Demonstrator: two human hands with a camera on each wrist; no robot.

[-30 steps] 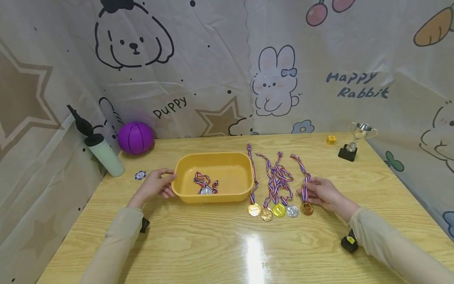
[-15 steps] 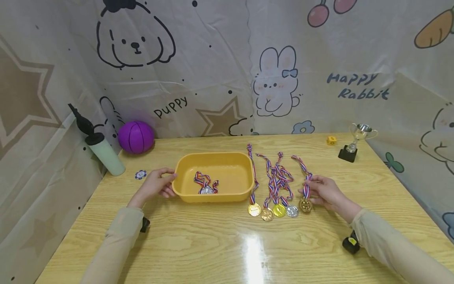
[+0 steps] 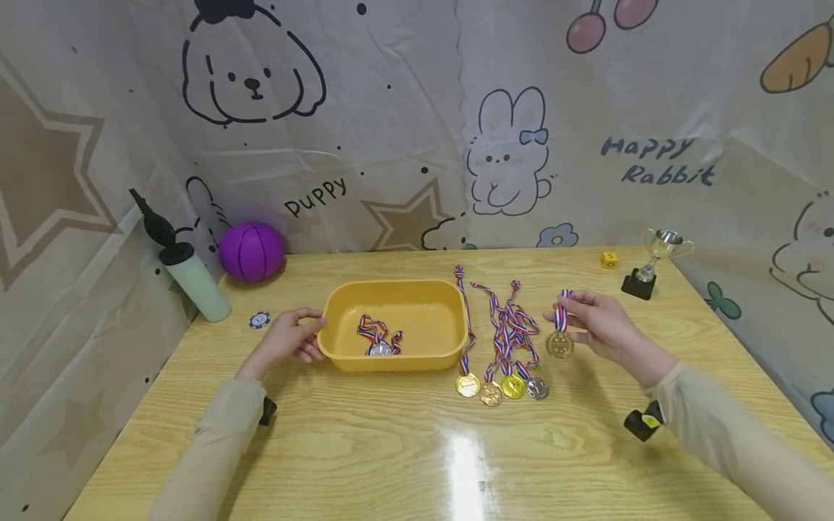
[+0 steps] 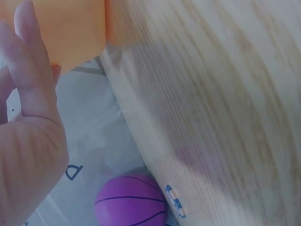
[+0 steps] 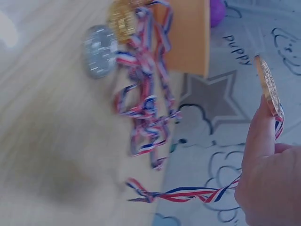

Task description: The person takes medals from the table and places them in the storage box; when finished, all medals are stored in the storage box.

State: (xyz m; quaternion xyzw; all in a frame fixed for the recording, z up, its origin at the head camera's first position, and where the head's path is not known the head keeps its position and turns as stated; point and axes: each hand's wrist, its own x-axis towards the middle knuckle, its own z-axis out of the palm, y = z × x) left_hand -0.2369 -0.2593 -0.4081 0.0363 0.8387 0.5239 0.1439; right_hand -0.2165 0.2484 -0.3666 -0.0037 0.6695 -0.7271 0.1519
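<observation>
My left hand (image 3: 287, 339) grips the left end of a yellow plastic basin (image 3: 391, 364), with fingers at the rim and against the outer wall. Inside the basin lies a silver medal (image 3: 381, 349) on its striped ribbon. My right hand (image 3: 602, 325) pinches the red, white and blue ribbon of a bronze-coloured medal (image 3: 559, 345), which hangs above the table. In the right wrist view the ribbon's tail (image 5: 188, 194) trails from the hand. Between basin and hand lie more medals: a gold medal (image 3: 467, 385), a bronze-toned one (image 3: 491, 394), a yellow-gold one (image 3: 512, 386) and a silver one (image 3: 537, 388), ribbons bunched behind.
At the back left are a purple ball (image 3: 251, 252), a pale green hand pump (image 3: 195, 282) and a poker chip (image 3: 259, 320). Back right holds a yellow die (image 3: 609, 260) and a small trophy cup (image 3: 645, 268). A printed cloth (image 3: 391, 130) hangs behind the wooden table (image 3: 365, 449).
My right hand has lifted the bronze-coloured medal by its ribbon off the table, moving up and away from the front edge. The left hand keeps its place on the basin.
</observation>
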